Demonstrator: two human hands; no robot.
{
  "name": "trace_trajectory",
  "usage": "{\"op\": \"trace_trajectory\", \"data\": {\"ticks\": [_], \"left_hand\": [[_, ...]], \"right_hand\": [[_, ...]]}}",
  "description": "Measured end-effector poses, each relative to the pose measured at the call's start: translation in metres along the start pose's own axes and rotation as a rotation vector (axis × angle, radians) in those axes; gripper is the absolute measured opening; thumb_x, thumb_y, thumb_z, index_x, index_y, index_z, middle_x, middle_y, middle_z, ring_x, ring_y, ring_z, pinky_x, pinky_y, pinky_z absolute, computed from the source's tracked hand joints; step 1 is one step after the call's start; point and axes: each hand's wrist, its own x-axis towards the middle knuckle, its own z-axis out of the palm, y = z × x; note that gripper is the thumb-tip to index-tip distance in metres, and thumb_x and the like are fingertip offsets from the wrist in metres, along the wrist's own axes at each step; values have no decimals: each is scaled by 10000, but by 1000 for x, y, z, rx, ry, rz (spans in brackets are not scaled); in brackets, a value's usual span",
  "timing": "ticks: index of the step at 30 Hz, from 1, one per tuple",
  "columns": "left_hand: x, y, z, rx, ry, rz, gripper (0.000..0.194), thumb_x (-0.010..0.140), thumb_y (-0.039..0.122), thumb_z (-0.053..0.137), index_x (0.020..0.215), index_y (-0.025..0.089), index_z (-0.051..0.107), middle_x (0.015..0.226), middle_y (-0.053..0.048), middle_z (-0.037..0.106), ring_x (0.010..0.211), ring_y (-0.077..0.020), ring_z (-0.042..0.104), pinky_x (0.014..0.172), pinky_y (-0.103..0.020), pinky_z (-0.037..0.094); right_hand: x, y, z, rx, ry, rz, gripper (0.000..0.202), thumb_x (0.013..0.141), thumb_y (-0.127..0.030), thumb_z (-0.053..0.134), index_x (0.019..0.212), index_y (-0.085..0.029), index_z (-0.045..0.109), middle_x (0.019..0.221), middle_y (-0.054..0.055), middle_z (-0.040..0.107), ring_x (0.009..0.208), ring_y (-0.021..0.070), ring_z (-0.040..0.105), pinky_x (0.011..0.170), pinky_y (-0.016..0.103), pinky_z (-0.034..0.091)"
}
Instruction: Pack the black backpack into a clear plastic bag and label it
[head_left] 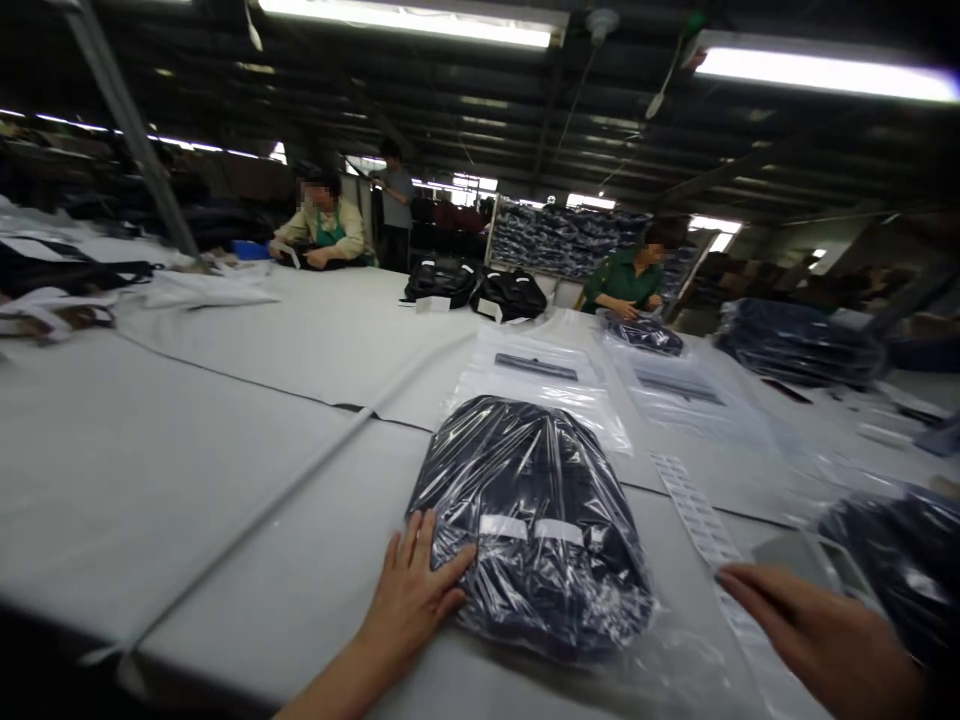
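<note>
Head view: your left hand [411, 592] lies flat, fingers spread and holding nothing, on the near left edge of the dark folded garment sealed in a clear, crinkled plastic bag [531, 525]. The thumb presses onto the bag's film; the other fingers rest half on the bag, half on the wide white cloth-covered table [187, 450]. The bagged garment lies flat on the table right in front of you, between your two hands, with two pale labels showing through the plastic.

Your right hand [814, 630] hovers low at the right, fingers extended and loosely together, gripping nothing. Its fingertips point at the long white strip of stickers [701, 520] that runs along the table just beside the bag's right edge; you cannot tell whether they touch it.

Beyond the bag lie flat, empty clear plastic bags with dark zip strips [540, 375]. At the far right edge sits another dark bagged garment [900, 570], partly cut off. Further back on the table are two black bags with white tags [476, 288] and a stack of dark bagged goods [799, 345]. Two seated people, one in a green apron [330, 230] and one in a green top [626, 280], work at the table's far side.
</note>
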Motion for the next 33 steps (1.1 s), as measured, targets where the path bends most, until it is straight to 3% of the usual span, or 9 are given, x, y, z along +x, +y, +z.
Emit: {"op": "trace_trajectory", "data": {"ticks": [5,8,13,17,20,24,26,29,33], "left_hand": [[-4,0,2,-79,-6,-8,662,732,259,701,1269,503,401,1495,-60,209,1315,-390,253,985,-579,316],[-4,-1,4,-93,-10,-17,728,698,240,732,1279,505,382,1473,-92,257,1310,-401,256,968,-602,323],[-3,-2,7,-115,10,-7,788,627,233,785,1257,511,402,1461,-116,269,1292,-415,287,939,-625,338],[-4,-2,13,-133,64,-1,806,598,225,800,1246,508,413,1476,-123,226,1289,-418,292,933,-612,353],[-4,-2,15,-144,75,-10,809,595,238,801,1249,509,407,1488,-103,206,1297,-412,279,944,-612,345],[-5,-3,17,-148,79,-9,847,589,255,809,1270,511,374,1487,-93,217,1309,-394,267,952,-599,351],[-6,-5,19,-146,83,-5,845,597,275,804,1280,509,364,1490,-87,214,1310,-394,264,944,-593,363],[-7,-6,26,-144,97,11,817,620,297,783,1287,510,360,1491,-63,220,1305,-406,268,927,-596,379],[-7,-4,39,-151,150,20,772,610,236,770,1252,496,428,1478,-63,259,1293,-423,282,923,-613,370]], "right_hand": [[91,-169,15,229,-669,-605,249,892,-316,464,830,-232,690,716,7,648,640,114,574,618,214,429],[127,-214,58,223,-872,-791,199,865,-232,503,850,-214,700,757,-4,669,671,95,585,634,189,414],[156,-214,135,-139,-923,-866,165,742,-150,604,802,-243,725,712,-16,700,631,121,597,548,209,351],[154,-212,166,-342,-883,-856,107,737,-226,629,764,-220,732,679,27,699,620,154,601,531,228,334],[154,-212,178,-393,-835,-817,147,728,-322,654,714,-190,718,661,55,682,634,177,602,546,238,341],[174,-201,187,-341,-744,-663,479,541,-504,763,884,-186,660,644,30,641,601,188,569,511,237,306],[187,-192,184,-243,-747,-541,513,510,-542,767,868,-200,631,634,-4,615,579,161,541,503,223,288],[186,-182,170,-116,-612,-384,349,672,-523,682,778,-201,600,630,-24,584,577,123,509,531,217,287],[133,-185,168,49,-478,-401,266,793,-469,582,828,-205,572,734,-12,591,655,122,508,604,229,325]]}}
